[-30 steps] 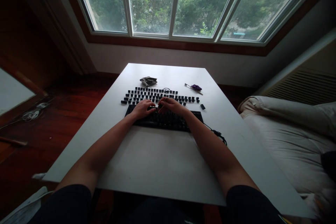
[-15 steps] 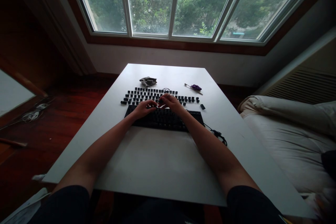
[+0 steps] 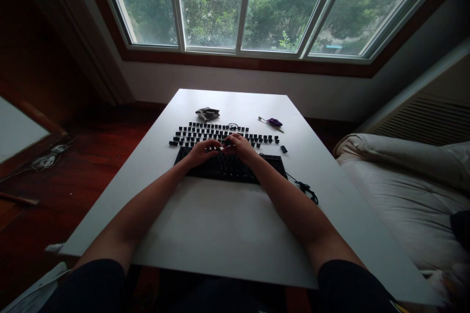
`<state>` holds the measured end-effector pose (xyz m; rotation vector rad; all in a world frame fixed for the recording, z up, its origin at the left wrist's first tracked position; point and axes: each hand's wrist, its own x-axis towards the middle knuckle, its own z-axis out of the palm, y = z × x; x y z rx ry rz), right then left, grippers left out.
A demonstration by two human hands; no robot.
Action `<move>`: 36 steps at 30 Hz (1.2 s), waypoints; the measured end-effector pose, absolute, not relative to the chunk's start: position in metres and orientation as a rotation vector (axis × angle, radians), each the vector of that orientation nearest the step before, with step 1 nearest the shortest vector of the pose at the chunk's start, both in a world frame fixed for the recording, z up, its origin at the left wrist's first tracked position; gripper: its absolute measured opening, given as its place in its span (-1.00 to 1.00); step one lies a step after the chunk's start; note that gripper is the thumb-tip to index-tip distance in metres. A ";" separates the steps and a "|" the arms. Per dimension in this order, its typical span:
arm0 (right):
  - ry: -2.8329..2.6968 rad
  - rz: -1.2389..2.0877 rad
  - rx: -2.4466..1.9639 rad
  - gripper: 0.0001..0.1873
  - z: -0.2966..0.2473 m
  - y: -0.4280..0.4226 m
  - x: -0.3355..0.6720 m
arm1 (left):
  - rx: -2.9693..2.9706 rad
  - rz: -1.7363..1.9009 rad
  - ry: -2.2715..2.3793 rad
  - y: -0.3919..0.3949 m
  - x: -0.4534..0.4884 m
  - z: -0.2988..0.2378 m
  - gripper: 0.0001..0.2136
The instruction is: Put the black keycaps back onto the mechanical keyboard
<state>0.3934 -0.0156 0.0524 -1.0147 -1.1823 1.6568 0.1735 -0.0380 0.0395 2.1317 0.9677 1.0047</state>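
A black keyboard (image 3: 227,168) lies on the white table in front of me, with many of its keycaps off. Over its upper edge my left hand (image 3: 201,152) curls with thumb and fingers pinched around something small and dark, perhaps a keycap. Close against it, my right hand (image 3: 240,147) is bent with its fingers closed on a dark item that I cannot make out. The fingertips of both hands nearly meet. Behind them, loose black keycaps (image 3: 200,130) stand in rows, partly hidden by my right hand. One longer keycap (image 3: 284,148) sits apart on the right.
A grey crumpled cloth (image 3: 207,114) lies at the back left of the white table (image 3: 213,225). Toward the back right are a thin brush (image 3: 265,120) and a purple item (image 3: 274,122). The coiled keyboard cable (image 3: 308,190) rests right of the keyboard.
My right hand has dropped slightly toward the keyboard, and its fingers have shifted a little. My left hand stays nearly in place.
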 end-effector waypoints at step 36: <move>-1.295 1.543 -1.212 -0.88 0.040 -0.006 0.402 | 2.572 0.667 1.760 0.003 0.191 0.043 -0.89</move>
